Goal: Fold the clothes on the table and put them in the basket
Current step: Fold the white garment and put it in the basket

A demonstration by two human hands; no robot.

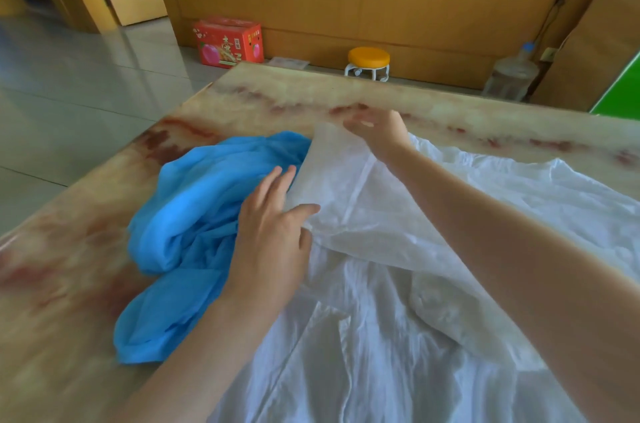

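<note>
Currently: thin white crinkled garment (398, 336) is spread over the near-right part of the marbled beige-and-red stone bench (69, 266), one flap lifted. Right grip (375, 128) pinches the flap's far corner, near the far edge. Left grip (273, 235) lies flat, fingers straight, thumb pressing the fold. Crumpled bright blue sheer garment (194, 214) sits toward the left edge.

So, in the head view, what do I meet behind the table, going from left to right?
red box → flat pale packet → orange stool → clear water bottle → green panel at the right edge
</note>
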